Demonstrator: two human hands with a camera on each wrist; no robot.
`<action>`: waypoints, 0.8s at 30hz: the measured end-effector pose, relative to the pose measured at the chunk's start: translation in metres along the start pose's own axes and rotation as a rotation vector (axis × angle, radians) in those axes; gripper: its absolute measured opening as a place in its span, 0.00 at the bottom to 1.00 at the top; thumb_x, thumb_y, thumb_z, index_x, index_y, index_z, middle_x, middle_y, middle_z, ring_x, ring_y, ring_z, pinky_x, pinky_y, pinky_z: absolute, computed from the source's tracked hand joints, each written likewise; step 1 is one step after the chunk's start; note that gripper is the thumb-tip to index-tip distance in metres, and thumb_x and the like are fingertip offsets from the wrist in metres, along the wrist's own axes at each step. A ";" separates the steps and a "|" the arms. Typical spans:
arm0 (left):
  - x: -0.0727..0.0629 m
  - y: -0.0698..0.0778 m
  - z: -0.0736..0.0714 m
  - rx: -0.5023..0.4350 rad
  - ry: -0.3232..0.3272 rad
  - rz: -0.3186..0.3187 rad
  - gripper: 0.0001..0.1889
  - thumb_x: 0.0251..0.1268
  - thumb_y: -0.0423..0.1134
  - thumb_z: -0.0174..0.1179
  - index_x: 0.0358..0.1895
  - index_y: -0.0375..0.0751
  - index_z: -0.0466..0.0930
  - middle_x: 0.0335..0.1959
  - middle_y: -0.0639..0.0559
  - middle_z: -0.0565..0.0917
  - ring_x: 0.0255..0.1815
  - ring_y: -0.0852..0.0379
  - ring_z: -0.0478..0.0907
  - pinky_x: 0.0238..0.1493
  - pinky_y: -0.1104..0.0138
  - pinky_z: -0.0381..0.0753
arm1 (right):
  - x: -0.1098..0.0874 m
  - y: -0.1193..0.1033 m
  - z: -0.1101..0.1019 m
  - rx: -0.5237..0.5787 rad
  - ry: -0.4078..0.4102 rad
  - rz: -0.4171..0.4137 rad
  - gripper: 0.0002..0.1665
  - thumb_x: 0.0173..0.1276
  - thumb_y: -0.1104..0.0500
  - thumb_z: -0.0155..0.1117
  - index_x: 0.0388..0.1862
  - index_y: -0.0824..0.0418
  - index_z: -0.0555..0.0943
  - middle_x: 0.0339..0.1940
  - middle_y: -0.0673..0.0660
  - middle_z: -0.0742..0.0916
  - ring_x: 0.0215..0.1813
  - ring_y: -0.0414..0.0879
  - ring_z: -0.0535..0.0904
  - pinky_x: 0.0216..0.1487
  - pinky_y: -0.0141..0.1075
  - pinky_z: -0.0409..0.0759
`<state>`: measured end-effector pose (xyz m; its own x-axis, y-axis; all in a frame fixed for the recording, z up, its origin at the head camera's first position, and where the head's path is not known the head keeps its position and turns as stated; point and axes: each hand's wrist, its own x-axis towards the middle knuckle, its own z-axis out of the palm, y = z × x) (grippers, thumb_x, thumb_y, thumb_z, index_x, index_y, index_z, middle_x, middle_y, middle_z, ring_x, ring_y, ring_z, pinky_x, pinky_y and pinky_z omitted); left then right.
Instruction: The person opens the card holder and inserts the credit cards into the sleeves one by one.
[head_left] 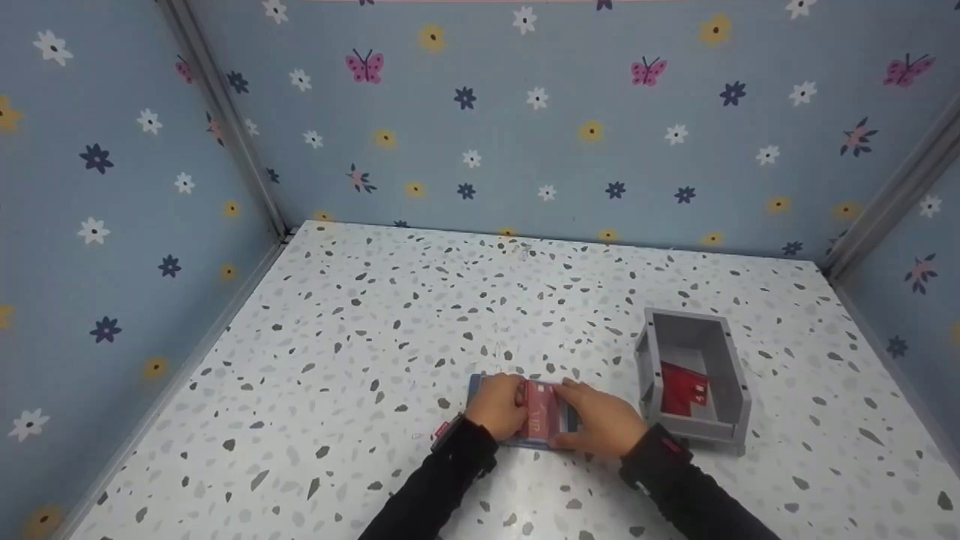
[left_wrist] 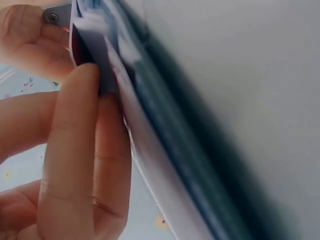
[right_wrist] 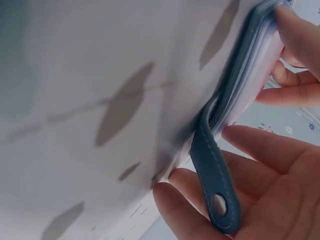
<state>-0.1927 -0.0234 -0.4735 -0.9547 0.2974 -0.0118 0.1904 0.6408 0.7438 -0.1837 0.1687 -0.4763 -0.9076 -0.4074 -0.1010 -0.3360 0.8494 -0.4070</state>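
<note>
My left grip point(head_left: 501, 405) pinched the red card point(head_left: 541, 412); my right grip point(head_left: 606, 421), spread loosely along the wallet point(right_wrist: 239, 57), risked letting it slide.

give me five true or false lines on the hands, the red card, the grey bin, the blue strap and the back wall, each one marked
1. A red rectangular card shows between the left hand and the right hand. True.
2. A red flat item lies inside the grey open-topped bin. True.
3. The bin stands on the left hand's side. False: it stands on the right hand's side.
4. The blue stitched strap is fastened down. False: it sticks out loose, its round metal snap undone.
5. The back wall is plain white. False: it is light blue, printed with flowers and butterflies.
</note>
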 end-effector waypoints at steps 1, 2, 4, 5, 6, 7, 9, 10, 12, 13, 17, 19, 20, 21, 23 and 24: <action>0.000 0.001 0.001 0.006 0.002 0.009 0.07 0.50 0.22 0.61 0.34 0.33 0.82 0.17 0.57 0.71 0.20 0.61 0.67 0.22 0.72 0.67 | 0.000 0.000 0.000 0.004 0.001 -0.004 0.50 0.50 0.44 0.77 0.70 0.59 0.70 0.71 0.66 0.73 0.70 0.62 0.71 0.67 0.57 0.72; -0.001 0.001 0.001 0.012 0.004 0.018 0.08 0.50 0.22 0.61 0.35 0.32 0.83 0.17 0.57 0.72 0.20 0.61 0.68 0.22 0.72 0.67 | 0.000 0.000 0.000 0.006 0.001 -0.006 0.50 0.50 0.44 0.77 0.70 0.59 0.70 0.71 0.67 0.73 0.69 0.62 0.72 0.67 0.57 0.72; -0.001 0.002 0.002 0.038 0.014 0.031 0.11 0.49 0.23 0.61 0.39 0.31 0.84 0.19 0.53 0.76 0.22 0.59 0.71 0.25 0.70 0.71 | 0.000 0.000 0.000 0.006 0.007 -0.013 0.49 0.50 0.45 0.77 0.70 0.60 0.71 0.70 0.67 0.74 0.69 0.63 0.72 0.67 0.57 0.73; -0.002 0.002 0.003 0.049 0.020 0.039 0.13 0.49 0.23 0.61 0.41 0.30 0.84 0.21 0.51 0.79 0.24 0.58 0.73 0.27 0.69 0.73 | 0.000 0.000 0.001 0.004 0.011 -0.017 0.49 0.50 0.45 0.77 0.69 0.60 0.71 0.70 0.67 0.74 0.68 0.63 0.73 0.66 0.57 0.73; -0.003 0.002 0.003 0.060 0.027 0.047 0.14 0.49 0.23 0.61 0.43 0.30 0.84 0.24 0.48 0.82 0.27 0.56 0.76 0.30 0.67 0.75 | 0.000 0.000 0.001 0.000 0.016 -0.021 0.49 0.50 0.45 0.77 0.69 0.61 0.71 0.70 0.67 0.74 0.68 0.63 0.73 0.66 0.56 0.73; -0.003 0.002 0.003 0.063 0.032 0.049 0.16 0.49 0.24 0.61 0.45 0.30 0.84 0.26 0.46 0.84 0.28 0.55 0.78 0.32 0.66 0.77 | 0.000 0.001 0.001 -0.002 0.020 -0.025 0.48 0.50 0.45 0.77 0.69 0.61 0.72 0.69 0.68 0.75 0.68 0.63 0.73 0.65 0.56 0.74; -0.004 0.001 0.002 0.061 0.036 0.053 0.17 0.49 0.25 0.62 0.47 0.31 0.84 0.29 0.44 0.85 0.30 0.54 0.79 0.34 0.66 0.79 | 0.000 0.001 0.001 -0.007 0.024 -0.031 0.48 0.50 0.45 0.77 0.68 0.61 0.72 0.69 0.68 0.75 0.67 0.63 0.74 0.65 0.56 0.75; -0.005 0.001 0.002 0.050 0.033 0.052 0.17 0.50 0.25 0.62 0.47 0.31 0.83 0.29 0.45 0.85 0.30 0.55 0.79 0.33 0.66 0.79 | 0.000 0.001 0.001 -0.011 0.023 -0.032 0.48 0.50 0.45 0.77 0.69 0.61 0.72 0.69 0.68 0.75 0.67 0.63 0.74 0.65 0.56 0.75; -0.007 0.000 0.000 0.027 0.022 0.043 0.18 0.52 0.27 0.62 0.49 0.32 0.83 0.25 0.48 0.83 0.26 0.58 0.76 0.29 0.69 0.76 | 0.000 0.001 0.001 -0.016 0.019 -0.030 0.48 0.51 0.45 0.77 0.69 0.61 0.72 0.69 0.67 0.75 0.67 0.62 0.74 0.65 0.56 0.75; -0.007 -0.001 -0.001 0.012 0.013 0.035 0.18 0.53 0.28 0.61 0.51 0.32 0.83 0.24 0.50 0.81 0.25 0.60 0.74 0.27 0.70 0.73 | 0.000 0.001 0.001 -0.019 0.017 -0.030 0.48 0.51 0.44 0.77 0.68 0.61 0.72 0.69 0.67 0.75 0.67 0.62 0.74 0.65 0.56 0.75; -0.011 -0.003 -0.005 -0.008 0.000 0.021 0.19 0.57 0.32 0.61 0.54 0.32 0.81 0.24 0.53 0.77 0.24 0.62 0.69 0.26 0.71 0.69 | 0.000 0.002 0.002 -0.034 0.010 -0.029 0.48 0.51 0.44 0.77 0.68 0.61 0.72 0.69 0.67 0.75 0.67 0.62 0.74 0.65 0.55 0.75; -0.012 -0.004 -0.007 0.041 0.026 0.024 0.20 0.56 0.34 0.63 0.53 0.33 0.82 0.29 0.49 0.81 0.29 0.58 0.73 0.30 0.68 0.74 | 0.001 0.001 0.002 -0.037 0.006 -0.022 0.48 0.51 0.43 0.77 0.69 0.60 0.72 0.69 0.67 0.75 0.67 0.62 0.74 0.65 0.55 0.75; -0.014 -0.005 -0.008 0.078 0.048 0.022 0.20 0.56 0.36 0.64 0.53 0.33 0.82 0.33 0.47 0.82 0.32 0.56 0.75 0.34 0.65 0.77 | 0.001 0.001 0.002 -0.037 0.003 -0.015 0.48 0.51 0.43 0.77 0.69 0.59 0.72 0.69 0.66 0.75 0.68 0.61 0.74 0.65 0.55 0.74; -0.015 -0.006 -0.009 0.115 0.074 0.018 0.21 0.55 0.37 0.65 0.53 0.34 0.82 0.37 0.44 0.82 0.37 0.52 0.76 0.38 0.61 0.79 | 0.001 0.001 0.002 -0.035 0.001 -0.008 0.49 0.50 0.43 0.77 0.69 0.59 0.72 0.70 0.66 0.75 0.68 0.61 0.73 0.66 0.55 0.74; -0.018 -0.008 -0.011 0.185 0.121 -0.006 0.23 0.54 0.40 0.67 0.53 0.35 0.81 0.48 0.39 0.82 0.48 0.44 0.78 0.48 0.53 0.80 | 0.002 0.000 0.002 -0.032 -0.004 0.003 0.49 0.50 0.43 0.77 0.70 0.58 0.72 0.70 0.65 0.74 0.69 0.61 0.72 0.67 0.56 0.73; -0.019 -0.009 -0.012 0.211 0.136 -0.019 0.24 0.53 0.42 0.68 0.53 0.35 0.81 0.52 0.36 0.80 0.53 0.41 0.76 0.52 0.49 0.80 | 0.002 0.000 0.002 -0.027 -0.007 0.009 0.49 0.50 0.43 0.77 0.70 0.58 0.71 0.71 0.65 0.73 0.70 0.61 0.72 0.67 0.56 0.73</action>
<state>-0.1790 -0.0435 -0.4722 -0.9777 0.1953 0.0766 0.2025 0.7829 0.5883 -0.1848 0.1675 -0.4788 -0.9090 -0.4019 -0.1108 -0.3346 0.8617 -0.3815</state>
